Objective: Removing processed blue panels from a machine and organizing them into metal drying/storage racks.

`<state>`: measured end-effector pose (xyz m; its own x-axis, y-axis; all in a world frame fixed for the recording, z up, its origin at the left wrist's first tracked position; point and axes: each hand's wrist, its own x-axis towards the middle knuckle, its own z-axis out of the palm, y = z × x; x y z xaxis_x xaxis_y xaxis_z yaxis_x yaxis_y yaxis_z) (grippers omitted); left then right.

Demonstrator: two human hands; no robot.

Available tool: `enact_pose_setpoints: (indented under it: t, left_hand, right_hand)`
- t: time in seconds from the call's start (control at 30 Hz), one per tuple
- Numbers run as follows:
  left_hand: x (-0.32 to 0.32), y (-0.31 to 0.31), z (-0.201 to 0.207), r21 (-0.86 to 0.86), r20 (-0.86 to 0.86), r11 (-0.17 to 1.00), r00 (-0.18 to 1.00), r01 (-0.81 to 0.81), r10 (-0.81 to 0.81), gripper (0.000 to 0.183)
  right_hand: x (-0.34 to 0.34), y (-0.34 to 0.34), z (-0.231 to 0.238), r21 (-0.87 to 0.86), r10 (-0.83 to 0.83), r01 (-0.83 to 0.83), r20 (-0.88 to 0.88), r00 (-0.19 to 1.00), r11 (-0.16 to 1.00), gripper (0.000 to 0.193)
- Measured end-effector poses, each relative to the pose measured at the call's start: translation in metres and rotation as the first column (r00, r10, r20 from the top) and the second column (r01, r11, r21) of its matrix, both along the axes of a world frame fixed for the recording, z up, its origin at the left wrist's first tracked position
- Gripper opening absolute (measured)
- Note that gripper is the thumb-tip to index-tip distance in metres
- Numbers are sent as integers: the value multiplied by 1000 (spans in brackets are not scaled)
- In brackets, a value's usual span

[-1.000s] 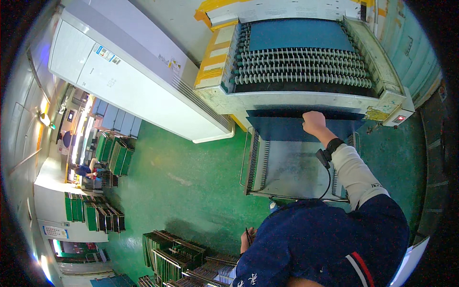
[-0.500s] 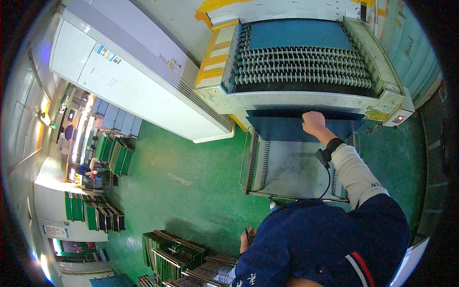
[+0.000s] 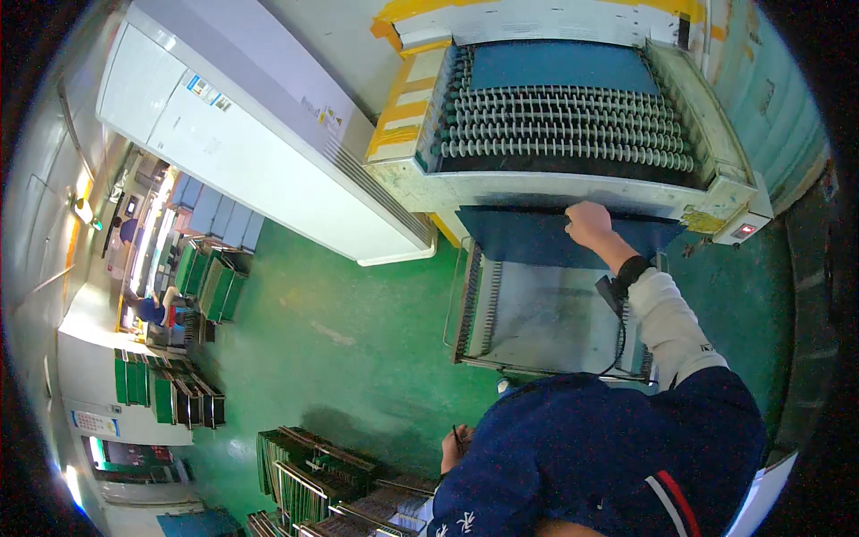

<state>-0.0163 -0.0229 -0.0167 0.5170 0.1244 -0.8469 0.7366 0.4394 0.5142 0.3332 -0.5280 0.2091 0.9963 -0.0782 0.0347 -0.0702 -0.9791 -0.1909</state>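
The right hand [image 3: 591, 224] is closed in a fist-like pinch at the upper edge of a dark blue panel [image 3: 519, 240], its fingers curled in at the top while the sheet spreads out to both sides of it, farther to the left. The left hand [image 3: 455, 447] hangs well apart, nearer the body and left of the right hand; a thin dark cord [image 3: 458, 437] shows at it, but I cannot tell whether the fingers grip it. Nearer the body than the right hand, under the panel, stands a metal rack [image 3: 463, 313] with rows of teeth along its sides. A black band [image 3: 631, 270] circles the right wrist, and a dark cable [image 3: 619, 345] runs from there toward the body.

Just beyond the right hand is the front of a pale roller machine [image 3: 555, 188]. Farther out from that hand lie its rows of disc rollers [image 3: 564, 125], with 1 blue sheet [image 3: 559, 67] on the far rows. A red-lit switch [image 3: 745, 230] sits to the right of the right hand. A tall white cabinet [image 3: 250, 134] leans across the view, left of the right hand. Left of the left hand, near it, are racks of green boards [image 3: 304, 483] on the green floor [image 3: 340, 304]. Far left of both hands, 1 co-worker [image 3: 150, 310] shows small.
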Motion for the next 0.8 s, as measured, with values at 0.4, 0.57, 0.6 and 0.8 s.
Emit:
enact_pose_setpoints:
  t: [0.4, 0.57, 0.6, 0.8]
  left_hand:
    - [12, 3, -6, -29, -66, 1000, 998, 10, -12, 34]
    - [6, 3, -2, 271, 172, 938, 948, 216, -268, 31]
    - [14, -3, 9, 249, 132, 939, 952, 237, -275, 30]
    - [31, -10, 43, 419, 181, 806, 832, 418, -525, 27]
  right_hand:
    - [-37, -82, 197, 544, -172, 39, 196, 965, 838, 33]
    - [-56, -115, 156, 621, -345, -59, 509, 788, 782, 25]
    - [-51, -128, 131, 796, -381, -124, 412, 827, 592, 22]
    - [-38, -72, 79, 880, -346, -89, -89, 934, -466, 11]
